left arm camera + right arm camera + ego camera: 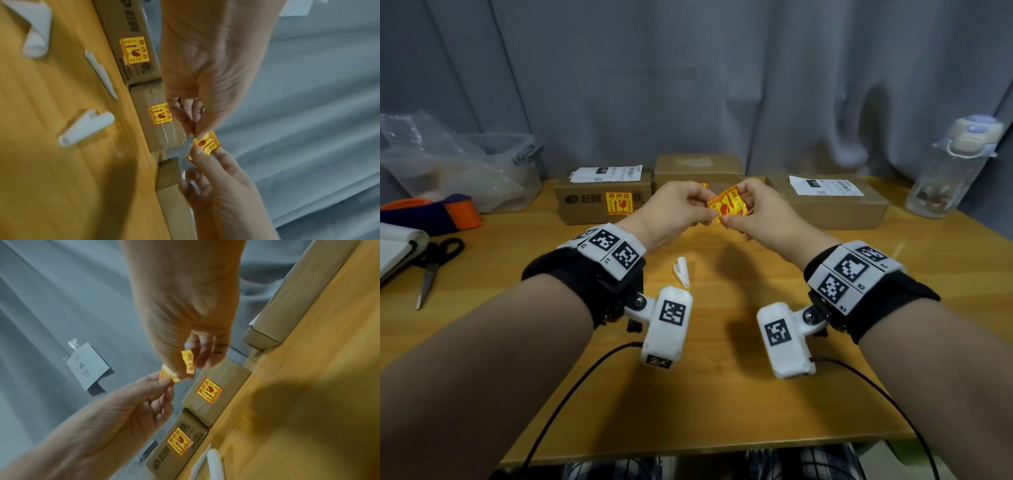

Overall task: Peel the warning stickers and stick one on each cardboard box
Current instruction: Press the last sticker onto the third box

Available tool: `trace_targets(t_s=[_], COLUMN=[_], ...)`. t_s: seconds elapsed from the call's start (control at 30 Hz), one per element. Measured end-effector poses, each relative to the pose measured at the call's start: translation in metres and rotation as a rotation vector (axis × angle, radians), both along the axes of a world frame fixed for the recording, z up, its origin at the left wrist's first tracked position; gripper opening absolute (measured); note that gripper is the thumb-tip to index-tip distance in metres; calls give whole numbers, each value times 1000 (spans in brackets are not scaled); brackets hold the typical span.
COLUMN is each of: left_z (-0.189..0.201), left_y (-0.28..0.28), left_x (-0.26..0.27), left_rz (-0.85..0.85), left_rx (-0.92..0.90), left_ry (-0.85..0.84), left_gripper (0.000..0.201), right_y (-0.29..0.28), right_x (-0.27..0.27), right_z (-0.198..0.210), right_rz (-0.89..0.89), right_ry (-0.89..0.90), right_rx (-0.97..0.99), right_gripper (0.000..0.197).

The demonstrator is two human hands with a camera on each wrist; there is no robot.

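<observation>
Both hands hold one yellow warning sticker (729, 207) in the air over the table, in front of the middle box. My left hand (702, 209) pinches its left edge and my right hand (741, 219) pinches its right side; the sticker is bent and crumpled (207, 142) (187, 365). Three cardboard boxes stand in a row at the back. The left box (585, 202) carries a sticker (618, 204) on its front. The middle box (162, 138) also carries one (160, 113). The right box (835, 209) shows a plain front.
Curled white backing strips (682, 270) (86, 128) lie on the wooden table (722, 394). Scissors (431, 270), a tape roll (458, 212), a notebook (397, 246) and a clear plastic container (510, 164) are at the left. A water bottle (955, 171) stands at the right. A grey curtain hangs behind.
</observation>
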State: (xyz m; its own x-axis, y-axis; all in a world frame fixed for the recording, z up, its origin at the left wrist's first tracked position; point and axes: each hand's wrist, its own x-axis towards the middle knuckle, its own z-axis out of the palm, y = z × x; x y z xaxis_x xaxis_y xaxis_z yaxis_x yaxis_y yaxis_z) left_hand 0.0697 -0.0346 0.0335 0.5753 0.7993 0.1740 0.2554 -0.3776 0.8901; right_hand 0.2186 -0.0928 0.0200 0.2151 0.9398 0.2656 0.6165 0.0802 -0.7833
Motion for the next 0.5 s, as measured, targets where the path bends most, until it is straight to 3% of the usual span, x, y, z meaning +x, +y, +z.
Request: trace_targets(t_s=[0.17, 0.23, 0.33, 0.43, 0.5], left_z=[-2, -5, -11, -15, -17], left_y=[-2, -3, -4, -1, 3], left_x=[23, 30, 43, 59, 70], left_rz=[47, 44, 34, 87, 82], left_rx=[-113, -168, -202, -210, -77], left_ry=[-252, -334, -322, -256, -170], left_gripper=[13, 13, 15, 29, 36], right_y=[8, 5, -2, -6, -8], right_x=[8, 14, 27, 39, 48], right_z=[-12, -10, -9, -10, -13], right_rz=[-174, -174, -34, -14, -28], right_ry=[276, 436, 689, 720, 614], right_rx=[150, 89, 28, 61, 37], right_gripper=[48, 33, 9, 7, 13])
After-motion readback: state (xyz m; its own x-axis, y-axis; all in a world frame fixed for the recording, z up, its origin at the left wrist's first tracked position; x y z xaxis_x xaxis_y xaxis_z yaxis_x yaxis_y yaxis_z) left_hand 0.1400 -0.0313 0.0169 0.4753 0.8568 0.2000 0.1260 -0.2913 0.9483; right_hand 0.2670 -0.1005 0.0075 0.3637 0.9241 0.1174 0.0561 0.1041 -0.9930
